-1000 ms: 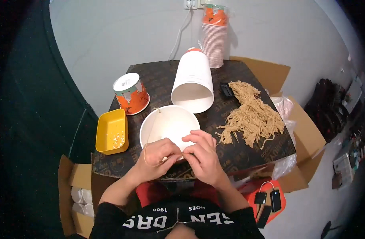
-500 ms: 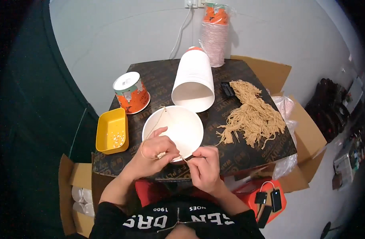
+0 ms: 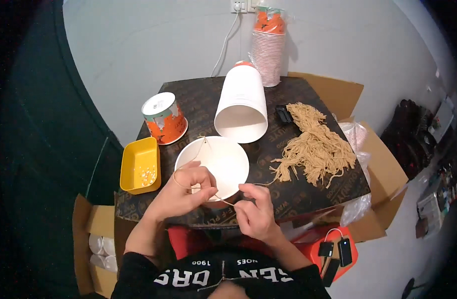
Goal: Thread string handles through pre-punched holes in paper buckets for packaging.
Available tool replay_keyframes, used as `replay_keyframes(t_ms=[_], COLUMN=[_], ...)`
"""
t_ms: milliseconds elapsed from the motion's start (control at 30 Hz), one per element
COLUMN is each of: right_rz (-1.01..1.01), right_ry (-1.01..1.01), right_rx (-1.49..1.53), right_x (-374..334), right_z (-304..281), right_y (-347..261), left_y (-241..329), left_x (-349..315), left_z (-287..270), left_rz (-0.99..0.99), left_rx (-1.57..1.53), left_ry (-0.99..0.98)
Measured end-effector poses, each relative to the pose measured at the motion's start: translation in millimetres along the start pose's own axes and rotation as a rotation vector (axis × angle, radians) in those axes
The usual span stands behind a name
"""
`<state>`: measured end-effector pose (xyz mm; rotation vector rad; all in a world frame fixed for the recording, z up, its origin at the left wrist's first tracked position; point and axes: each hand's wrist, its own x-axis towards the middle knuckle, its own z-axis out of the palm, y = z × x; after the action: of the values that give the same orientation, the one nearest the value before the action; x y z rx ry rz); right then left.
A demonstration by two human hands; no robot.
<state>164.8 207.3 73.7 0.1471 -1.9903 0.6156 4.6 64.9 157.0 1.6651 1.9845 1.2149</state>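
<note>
A white-lined paper bucket (image 3: 226, 162) stands upright at the table's front, mouth up. One end of a tan string (image 3: 225, 201) is attached at its far rim; the string loops down past my left hand (image 3: 181, 194). My left hand reaches over the bucket's near left rim, thumb and finger pinched on the string. Just right of the near rim, my right hand (image 3: 257, 212) pinches the string too, and a short length stretches between both hands. A strand runs from my right hand toward a pile of tan strings (image 3: 318, 149) on the right.
At the left stand a yellow tray (image 3: 134, 164) with small beads and an upturned orange bucket (image 3: 166, 124). Nested white buckets (image 3: 242, 102) lie behind, before a wrapped stack of buckets (image 3: 268, 57). A black clip (image 3: 284, 114) touches the strings. Phones (image 3: 345, 251) rest on a red stool.
My left hand has moved slightly left, and the hands are farther apart with the string stretched between them. The front bucket has shifted slightly left.
</note>
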Motion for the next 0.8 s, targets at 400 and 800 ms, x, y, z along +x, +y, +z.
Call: replay_keyframes(t_ms=[400, 800], right_rz=[-0.017, -0.023], right_ry=[-0.016, 0.067], right_rx=[0.046, 0.081], right_x=[8.7, 9.0], right_z=[5.1, 7.8], right_y=[2.2, -1.9], left_y=[7.6, 9.6], left_x=[1.2, -1.4], left_z=[6.9, 12.7], left_rz=[-0.218, -0.114], left_rx=[-0.507, -0.091], left_ry=[-0.092, -0.079])
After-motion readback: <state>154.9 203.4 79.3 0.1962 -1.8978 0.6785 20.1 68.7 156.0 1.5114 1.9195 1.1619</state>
